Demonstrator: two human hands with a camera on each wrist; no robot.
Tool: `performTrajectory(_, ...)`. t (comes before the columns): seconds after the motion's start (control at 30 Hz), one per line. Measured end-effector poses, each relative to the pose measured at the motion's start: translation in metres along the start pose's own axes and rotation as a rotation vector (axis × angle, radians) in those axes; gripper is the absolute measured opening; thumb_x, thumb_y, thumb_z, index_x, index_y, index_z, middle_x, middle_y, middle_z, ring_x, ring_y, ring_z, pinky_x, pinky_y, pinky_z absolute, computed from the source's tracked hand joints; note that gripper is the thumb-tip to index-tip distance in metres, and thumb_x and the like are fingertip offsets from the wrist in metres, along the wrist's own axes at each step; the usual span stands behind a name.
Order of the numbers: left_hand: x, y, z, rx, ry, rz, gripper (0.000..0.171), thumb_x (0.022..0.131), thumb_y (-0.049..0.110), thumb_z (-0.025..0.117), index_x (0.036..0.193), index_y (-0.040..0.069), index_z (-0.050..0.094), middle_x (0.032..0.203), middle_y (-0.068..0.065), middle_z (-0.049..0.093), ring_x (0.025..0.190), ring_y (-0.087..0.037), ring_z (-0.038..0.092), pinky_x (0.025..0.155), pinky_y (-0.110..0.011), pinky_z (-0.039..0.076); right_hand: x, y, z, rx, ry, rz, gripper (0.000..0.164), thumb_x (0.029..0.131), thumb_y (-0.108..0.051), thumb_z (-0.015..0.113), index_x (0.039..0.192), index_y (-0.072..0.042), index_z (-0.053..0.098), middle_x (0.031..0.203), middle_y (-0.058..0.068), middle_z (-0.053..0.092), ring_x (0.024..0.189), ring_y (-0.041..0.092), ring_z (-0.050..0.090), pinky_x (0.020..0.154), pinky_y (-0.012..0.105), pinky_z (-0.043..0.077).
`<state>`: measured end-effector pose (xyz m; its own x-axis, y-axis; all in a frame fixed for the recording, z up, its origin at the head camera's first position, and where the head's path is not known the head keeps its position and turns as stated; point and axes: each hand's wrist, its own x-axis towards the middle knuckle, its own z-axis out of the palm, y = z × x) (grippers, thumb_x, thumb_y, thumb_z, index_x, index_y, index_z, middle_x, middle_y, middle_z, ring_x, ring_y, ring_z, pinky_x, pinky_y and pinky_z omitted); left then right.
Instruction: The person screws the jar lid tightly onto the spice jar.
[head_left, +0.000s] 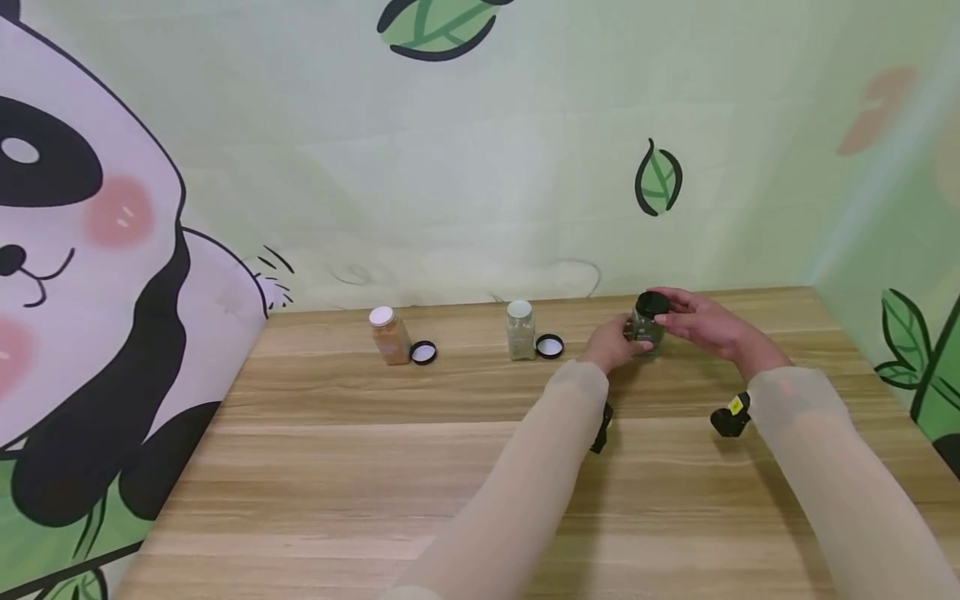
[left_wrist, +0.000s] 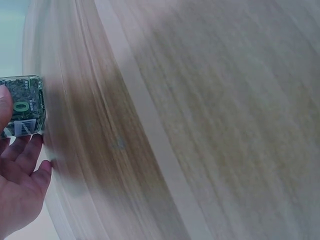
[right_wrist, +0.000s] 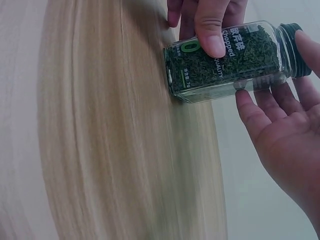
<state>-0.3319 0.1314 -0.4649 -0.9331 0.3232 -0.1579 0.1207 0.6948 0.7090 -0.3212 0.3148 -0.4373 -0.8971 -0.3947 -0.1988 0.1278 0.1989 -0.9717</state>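
Note:
A square glass jar of dark green chopped herb flakes point(right_wrist: 252, 52) stands at the back right of the table, with a black screw lid point(head_left: 652, 303) on top. My left hand point(head_left: 609, 343) grips the jar's body, thumb across the label and fingers behind. On the other side my right hand point(head_left: 708, 325) holds the lid, its thumb against the lid's side. The right fingers spread along the back of the glass in the right wrist view. Only the jar's lower part shows in the left wrist view.
To the left stand a jar of pale contents point(head_left: 521, 333) and a jar of orange-brown contents point(head_left: 392, 338), both with white tops. Beside each lies a black lid, one near the middle point(head_left: 550, 346) and one farther left point(head_left: 423, 352). A printed wall cloth point(head_left: 465, 200) rises behind the table.

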Motion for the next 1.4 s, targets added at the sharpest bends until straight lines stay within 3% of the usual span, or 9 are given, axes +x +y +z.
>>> performTrajectory(0.17,-0.0019,0.0017,-0.0023,-0.017,0.008,0.006,0.06,0.095,0.028,0.074,0.148,0.011,0.052,0.142,-0.009,0.066,0.133,-0.021,0.061,0.112,-0.025,0.047,0.0011,-0.0021,-0.0007,0.0,0.013,0.008,0.064,0.106,-0.011,0.054,0.158,0.001,0.018,0.167,0.032,0.015,0.106,-0.016,0.052,0.093,0.006,0.048)
performTrajectory(0.57,0.0002,0.0001,0.0001,-0.006,0.011,-0.004,0.059,0.095,0.029,0.075,0.148,0.013,0.053,0.141,-0.008,0.066,0.133,-0.02,0.061,0.112,-0.025,0.047,0.0024,-0.0014,-0.0003,0.009,0.017,0.008,0.062,0.106,-0.009,0.053,0.159,-0.003,0.022,0.166,0.032,0.017,0.106,-0.016,0.054,0.093,0.007,0.048)
performTrajectory(0.77,0.0037,-0.0023,0.0029,0.001,0.012,-0.008,0.059,0.095,0.03,0.074,0.148,0.014,0.054,0.141,-0.008,0.067,0.133,-0.02,0.062,0.112,-0.025,0.047,0.0028,-0.0009,0.0011,-0.008,0.034,0.007,0.065,0.105,-0.009,0.054,0.158,0.005,0.019,0.156,0.021,0.033,0.107,-0.015,0.056,0.094,0.008,0.049)
performTrajectory(0.93,0.0061,-0.0052,0.0068,-0.006,0.012,-0.008,0.06,0.094,0.03,0.076,0.148,0.014,0.054,0.14,-0.008,0.067,0.132,-0.02,0.062,0.111,-0.025,0.048,0.0025,0.0,0.0006,0.011,0.025,0.011,0.066,0.105,-0.01,0.056,0.159,0.002,0.019,0.162,0.028,0.026,0.108,-0.014,0.054,0.093,0.007,0.048)
performTrajectory(1.03,0.0057,-0.0054,0.0064,-0.011,0.012,-0.008,0.06,0.094,0.03,0.075,0.148,0.013,0.054,0.14,-0.008,0.067,0.132,-0.02,0.062,0.111,-0.025,0.048,0.0031,-0.0005,0.0006,-0.004,0.021,0.007,0.068,0.105,-0.01,0.055,0.16,0.003,0.018,0.153,0.016,0.044,0.109,-0.014,0.055,0.094,0.007,0.048)
performTrajectory(1.13,0.0051,-0.0052,0.0049,-0.01,0.015,-0.005,0.06,0.094,0.03,0.075,0.147,0.013,0.054,0.14,-0.008,0.067,0.132,-0.021,0.062,0.111,-0.025,0.048,0.0038,-0.001,0.0016,-0.028,0.035,0.009,0.066,0.105,-0.01,0.056,0.159,0.006,0.02,0.141,0.004,0.049,0.107,-0.014,0.056,0.094,0.007,0.049)
performTrajectory(1.2,0.005,-0.0051,0.0044,-0.009,0.014,-0.003,0.059,0.094,0.03,0.075,0.147,0.013,0.054,0.14,-0.008,0.068,0.131,-0.021,0.063,0.111,-0.026,0.048,0.0037,-0.0007,0.0011,-0.031,0.033,0.011,0.066,0.105,-0.01,0.056,0.157,0.005,0.02,0.15,0.015,0.045,0.106,-0.015,0.055,0.094,0.007,0.048)
performTrajectory(1.27,0.0046,-0.0049,0.004,-0.008,0.015,-0.002,0.059,0.094,0.029,0.075,0.147,0.013,0.055,0.139,-0.008,0.068,0.13,-0.021,0.063,0.111,-0.025,0.048,0.0036,0.0001,0.0003,-0.03,0.025,0.008,0.066,0.105,-0.01,0.056,0.157,0.004,0.019,0.161,0.027,0.031,0.106,-0.016,0.053,0.094,0.006,0.047)
performTrajectory(1.4,0.0044,-0.0047,0.0036,-0.011,0.011,-0.003,0.059,0.094,0.029,0.075,0.147,0.013,0.054,0.138,-0.008,0.068,0.13,-0.021,0.063,0.111,-0.026,0.048,0.0035,0.0007,0.0004,-0.019,0.012,-0.003,0.068,0.106,-0.01,0.055,0.16,0.002,0.016,0.166,0.032,0.018,0.107,-0.018,0.052,0.094,0.005,0.047)
